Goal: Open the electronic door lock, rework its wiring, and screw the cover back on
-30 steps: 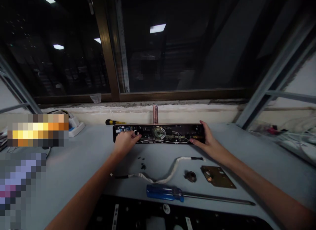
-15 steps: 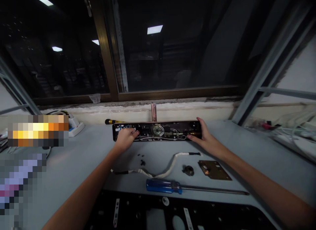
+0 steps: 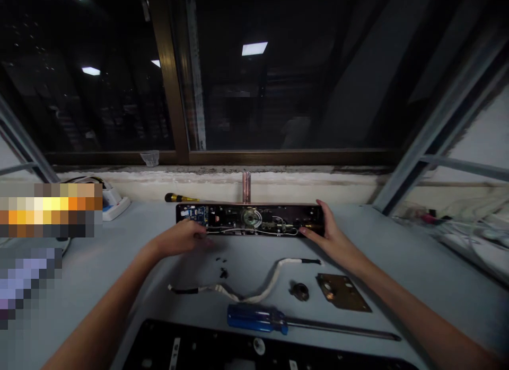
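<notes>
Shifting out of the case (image 3: 230,213), the left hand (image 3: 178,238) has moved toward its nine o'clock end and now sits low on the front edge, wrist turned more sideways. Its fingers are bent and mostly drawn together beside the wire (image 3: 238,230); whether they pinch it or only the rim, I cannot tell. That leaves more of the blue board (image 3: 201,213) uncovered. The right hand (image 3: 332,237) has kept its grip on the three o'clock end, thumb at the front edge and fingers around the back corner, half open to the case's width. The case stays open side toward the person, with the round part (image 3: 249,218) at its middle and the wire along the front.

Outward from the case's middle, twelve toward the window: the cable (image 3: 274,274) and blue screwdriver (image 3: 256,319) lie around six, dark bits (image 3: 223,273) at seven, the metal ring (image 3: 299,291) between four and five, the plate (image 3: 344,293) at four, and the yellow screwdriver (image 3: 181,198) between nine and ten.
</notes>
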`<action>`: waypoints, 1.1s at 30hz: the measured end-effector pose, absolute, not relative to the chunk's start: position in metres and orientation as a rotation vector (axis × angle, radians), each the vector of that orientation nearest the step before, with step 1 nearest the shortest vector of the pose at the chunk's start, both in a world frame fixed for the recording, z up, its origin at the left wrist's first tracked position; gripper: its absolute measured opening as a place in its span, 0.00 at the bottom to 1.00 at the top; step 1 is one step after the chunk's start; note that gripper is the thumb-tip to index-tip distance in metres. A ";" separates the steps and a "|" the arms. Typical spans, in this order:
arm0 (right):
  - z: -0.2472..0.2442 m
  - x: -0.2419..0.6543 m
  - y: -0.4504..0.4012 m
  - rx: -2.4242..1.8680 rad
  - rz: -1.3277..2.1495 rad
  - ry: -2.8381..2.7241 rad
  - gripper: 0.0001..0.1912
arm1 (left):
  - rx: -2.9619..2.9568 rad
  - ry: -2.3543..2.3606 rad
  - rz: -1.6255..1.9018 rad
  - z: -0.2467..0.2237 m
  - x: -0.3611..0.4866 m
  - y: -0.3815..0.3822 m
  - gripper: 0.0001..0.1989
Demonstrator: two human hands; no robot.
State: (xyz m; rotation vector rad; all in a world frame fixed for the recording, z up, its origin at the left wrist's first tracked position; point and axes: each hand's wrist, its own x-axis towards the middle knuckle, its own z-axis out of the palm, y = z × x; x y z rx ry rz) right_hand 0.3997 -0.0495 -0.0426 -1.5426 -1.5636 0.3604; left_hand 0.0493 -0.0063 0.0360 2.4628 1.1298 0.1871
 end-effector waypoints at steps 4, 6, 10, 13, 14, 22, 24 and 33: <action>-0.045 0.400 -0.049 -1.553 0.323 -1.573 0.44 | 2.236 1.071 -0.084 0.049 0.034 -0.012 0.11; -0.047 0.402 -0.048 -1.551 0.295 -1.580 0.43 | 2.239 1.064 -0.184 0.054 0.030 -0.016 0.10; -0.048 0.403 -0.046 -1.544 0.259 -1.584 0.41 | 2.433 1.142 -0.193 0.064 0.029 -0.025 0.13; -0.048 0.404 -0.046 -1.556 0.234 -1.587 0.39 | 2.601 1.386 -0.084 0.070 0.036 -0.027 0.14; -0.049 0.404 -0.045 -1.559 0.222 -1.586 0.39 | 2.650 1.488 -0.034 0.070 0.040 -0.026 0.13; -0.053 0.408 -0.043 -1.541 0.235 -1.592 0.40 | 2.549 1.976 0.223 0.028 0.065 -0.013 0.12; -0.052 0.408 -0.043 -1.536 0.230 -1.599 0.39 | 2.528 1.994 0.208 0.021 0.068 -0.011 0.13; -0.049 0.406 -0.045 -1.559 0.208 -1.604 0.38 | 2.731 1.817 0.381 0.036 0.041 0.000 0.12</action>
